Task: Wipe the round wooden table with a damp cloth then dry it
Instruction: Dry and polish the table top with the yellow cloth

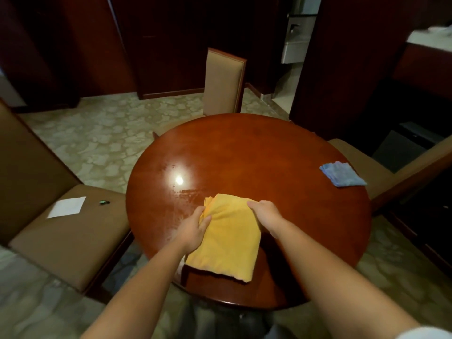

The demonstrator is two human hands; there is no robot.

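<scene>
Both hands, left hand (193, 230) and right hand (265, 212), pinch the folded yellow cloth (227, 238) at lower centre, lifted over the round glossy wooden table (256, 152). Wet streaks at centre-left may dry patchy; the folded blue cloth (342, 174) lies centre-right. No containers visible

Three tan upholstered chairs (223, 81) stand on pale patterned carpet (102, 133). Behind the far chair rise dark wood walls (171, 45); right of it, a lit doorway (293, 45).
</scene>
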